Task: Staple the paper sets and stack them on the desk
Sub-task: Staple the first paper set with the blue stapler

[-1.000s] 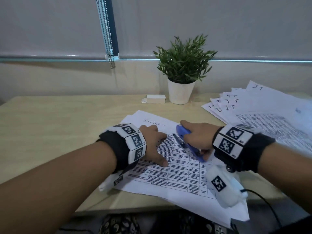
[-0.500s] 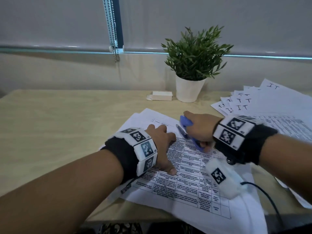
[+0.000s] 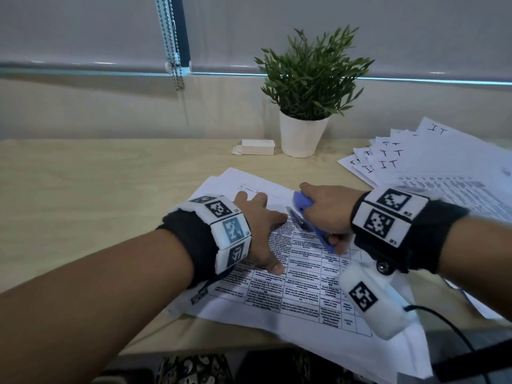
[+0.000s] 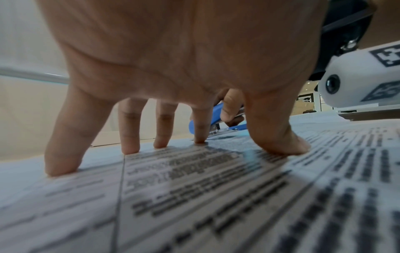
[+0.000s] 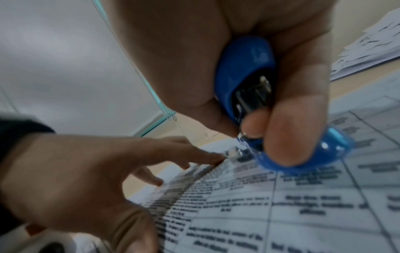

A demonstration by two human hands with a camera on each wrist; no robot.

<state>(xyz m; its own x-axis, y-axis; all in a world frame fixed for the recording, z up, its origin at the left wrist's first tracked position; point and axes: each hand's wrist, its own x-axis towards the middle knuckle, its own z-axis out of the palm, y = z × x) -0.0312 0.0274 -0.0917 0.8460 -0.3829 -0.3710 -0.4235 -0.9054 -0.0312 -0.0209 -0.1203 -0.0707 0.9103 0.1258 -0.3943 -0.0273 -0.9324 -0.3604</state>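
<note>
Desk (image 3: 83, 189): bare wood to the left, up to the far edge.
Paper set (image 3: 304, 286): printed table, lying at the near edge, corner overhanging it.
Left hand (image 3: 257, 231): fingers spread straight, tips pressing the sheet (thumb too).
Right hand (image 3: 329, 214): clasped around the blue stapler (image 3: 303, 202), just beside the left fingers.
Right edge: fanned paper stack (image 3: 415, 162), marked "IT".
Far edge: plant (image 3: 304, 106), small box (image 3: 256, 146).
</note>
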